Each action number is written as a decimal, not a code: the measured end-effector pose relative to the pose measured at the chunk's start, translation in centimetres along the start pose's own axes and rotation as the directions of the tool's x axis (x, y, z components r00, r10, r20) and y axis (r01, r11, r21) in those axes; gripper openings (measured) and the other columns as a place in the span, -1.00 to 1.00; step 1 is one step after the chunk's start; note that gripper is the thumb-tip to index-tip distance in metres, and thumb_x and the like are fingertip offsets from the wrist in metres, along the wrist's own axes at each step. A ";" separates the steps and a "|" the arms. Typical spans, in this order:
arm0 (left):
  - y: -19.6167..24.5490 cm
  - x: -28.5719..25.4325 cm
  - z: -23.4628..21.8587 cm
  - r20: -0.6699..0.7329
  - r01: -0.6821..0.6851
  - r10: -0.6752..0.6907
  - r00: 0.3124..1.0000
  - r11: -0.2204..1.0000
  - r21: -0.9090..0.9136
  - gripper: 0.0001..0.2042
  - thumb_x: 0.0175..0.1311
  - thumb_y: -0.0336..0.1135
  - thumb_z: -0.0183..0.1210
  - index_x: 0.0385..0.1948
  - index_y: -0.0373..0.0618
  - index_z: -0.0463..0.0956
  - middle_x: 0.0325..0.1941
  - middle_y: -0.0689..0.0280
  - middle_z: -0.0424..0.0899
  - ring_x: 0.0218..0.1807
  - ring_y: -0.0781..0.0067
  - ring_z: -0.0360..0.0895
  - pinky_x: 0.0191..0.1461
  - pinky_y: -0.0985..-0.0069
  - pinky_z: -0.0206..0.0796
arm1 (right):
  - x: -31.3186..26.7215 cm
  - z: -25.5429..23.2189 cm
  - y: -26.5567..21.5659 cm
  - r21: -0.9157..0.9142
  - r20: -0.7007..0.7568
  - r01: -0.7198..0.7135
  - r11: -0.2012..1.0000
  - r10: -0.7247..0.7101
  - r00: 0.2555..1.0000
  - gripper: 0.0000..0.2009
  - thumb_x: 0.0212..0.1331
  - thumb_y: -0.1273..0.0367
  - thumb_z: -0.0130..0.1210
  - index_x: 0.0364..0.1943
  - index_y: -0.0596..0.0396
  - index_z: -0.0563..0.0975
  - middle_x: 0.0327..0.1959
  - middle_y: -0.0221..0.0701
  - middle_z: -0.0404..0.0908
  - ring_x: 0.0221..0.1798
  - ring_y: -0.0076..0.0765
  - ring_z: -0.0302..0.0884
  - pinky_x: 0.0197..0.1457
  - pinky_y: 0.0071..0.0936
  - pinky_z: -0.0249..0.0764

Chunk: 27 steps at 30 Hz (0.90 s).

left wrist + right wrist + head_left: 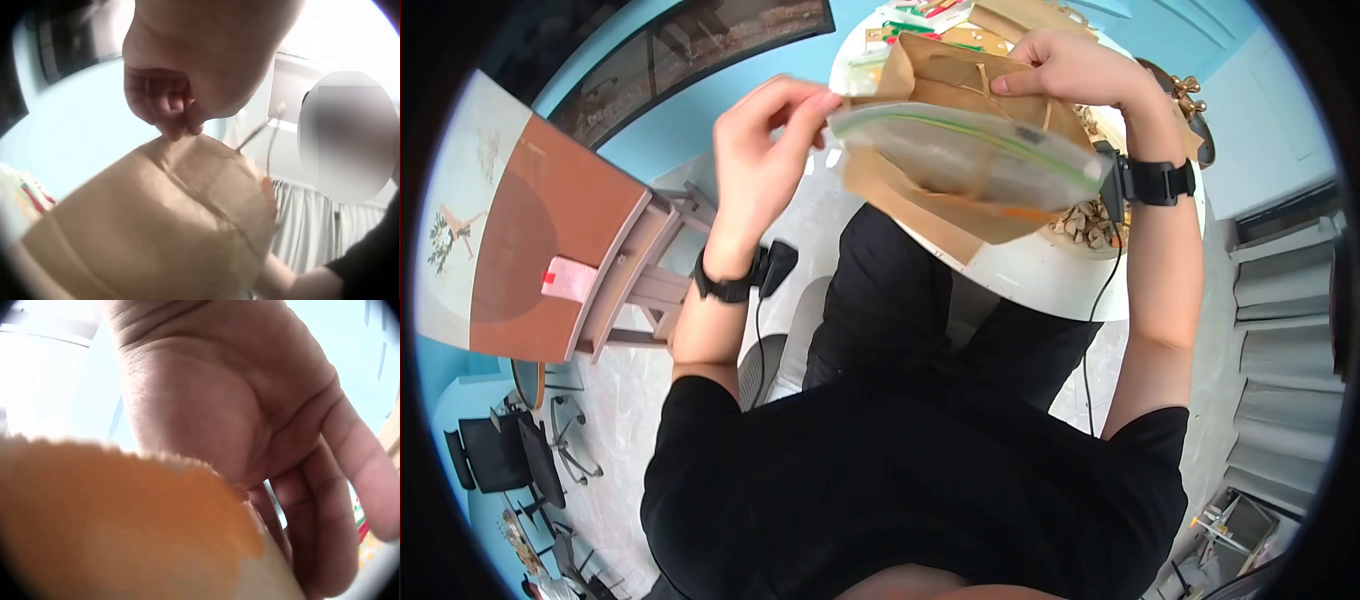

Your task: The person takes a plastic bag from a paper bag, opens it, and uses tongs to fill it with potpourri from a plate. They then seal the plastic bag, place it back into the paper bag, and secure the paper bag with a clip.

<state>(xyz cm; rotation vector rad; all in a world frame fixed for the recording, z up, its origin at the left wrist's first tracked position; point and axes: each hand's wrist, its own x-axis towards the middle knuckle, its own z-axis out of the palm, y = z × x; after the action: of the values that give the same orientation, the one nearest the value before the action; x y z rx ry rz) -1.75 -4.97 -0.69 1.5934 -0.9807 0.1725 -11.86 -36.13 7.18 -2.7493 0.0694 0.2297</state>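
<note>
A brown paper bag (940, 88) is held up over the round table, its mouth spread wide. My left hand (765, 140) pinches the left end of its rim between thumb and fingers, which the left wrist view shows close up on the paper bag (156, 219). At the far right of the rim, my right hand (1080, 70) grips the paper with the thumb inside the mouth. A pale see-through plastic band (960, 155) with green edging spans the near side. In the right wrist view the bag (125, 519) shows a jagged top edge and orange print.
Small brown pieces (1090, 225) lie heaped on the white table (1040, 275) by my right forearm. Colourful items (925, 15) and flat cardboard stand at the far side. To the left is a wooden cabinet (550, 235) with a pink paper. Cables hang from both wrist cameras.
</note>
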 end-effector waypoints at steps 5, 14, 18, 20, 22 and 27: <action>0.4 -0.3 -0.2 -0.006 0.081 -0.081 0.997 0.997 -0.011 -0.87 0.41 -0.42 0.26 -0.31 -0.32 0.65 -0.44 0.35 0.66 -0.46 0.66 0.53 -0.38 0.65 0.34 | -1.2 1.0 -0.5 0.140 -0.075 0.009 0.990 0.002 0.997 -0.84 0.37 0.27 0.20 -0.23 0.06 0.65 -0.45 -0.60 0.50 -0.42 -0.66 0.37 -0.38 -0.54 0.38; -3.2 -1.0 -0.3 0.054 0.143 -0.137 0.989 0.982 -0.121 -0.86 0.48 -0.40 0.22 -0.26 -0.31 0.64 -0.37 0.33 0.69 -0.40 0.59 0.58 -0.25 0.63 0.43 | -3.3 3.8 1.6 -0.113 -0.109 0.174 0.978 -0.186 0.976 -0.61 0.23 0.42 0.18 0.17 -0.03 0.60 0.27 -0.37 0.52 0.13 -0.24 0.60 0.13 -0.35 0.55; -3.8 -1.7 -0.3 0.036 0.171 -0.167 0.985 0.967 -0.190 -0.86 0.49 -0.42 0.19 -0.23 -0.34 0.63 -0.32 0.29 0.72 -0.30 0.53 0.67 -0.15 0.60 0.50 | -1.3 4.5 0.2 -0.082 0.327 -0.048 0.996 0.072 0.942 -0.71 0.22 0.26 0.15 -0.08 0.08 0.71 0.10 -0.22 0.64 -0.03 -0.28 0.66 0.04 -0.39 0.55; -3.9 -2.2 -0.9 0.023 0.164 -0.163 0.986 0.967 -0.194 -0.86 0.49 -0.43 0.19 -0.23 -0.34 0.63 -0.30 0.28 0.74 -0.25 0.54 0.71 -0.12 0.61 0.51 | -1.6 5.2 -1.3 -0.027 0.440 -0.096 0.995 0.098 0.893 -0.70 0.29 0.19 0.10 -0.32 0.13 0.72 -0.45 -0.36 0.66 -0.39 -0.40 0.62 -0.25 -0.42 0.48; -3.6 -2.5 -1.4 0.014 0.144 -0.144 0.989 0.972 -0.184 -0.87 0.49 -0.43 0.20 -0.24 -0.32 0.63 -0.31 0.30 0.73 -0.26 0.57 0.68 -0.13 0.63 0.48 | -2.9 6.2 -2.5 0.025 0.467 -0.105 0.994 0.082 0.880 -0.66 0.34 0.16 0.10 -0.38 0.15 0.70 -0.68 -0.45 0.55 -0.53 -0.45 0.52 -0.37 -0.42 0.41; -3.3 -3.7 -2.9 -0.039 0.187 -0.192 0.981 0.977 -0.099 -0.88 0.47 -0.42 0.23 -0.27 -0.29 0.62 -0.35 0.36 0.69 -0.27 0.64 0.59 -0.14 0.66 0.41 | -5.3 7.2 -2.4 0.229 0.435 -0.023 0.973 -0.081 0.897 -0.56 0.47 0.09 0.05 -0.44 0.20 0.53 -0.55 -0.49 0.50 -0.48 -0.53 0.45 -0.34 -0.43 0.39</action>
<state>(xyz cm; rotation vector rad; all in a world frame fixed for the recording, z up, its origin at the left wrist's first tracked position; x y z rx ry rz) -0.79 -0.83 -4.50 1.5778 -0.7833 0.0316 -17.99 -31.12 2.36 -2.4010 -0.0650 0.7824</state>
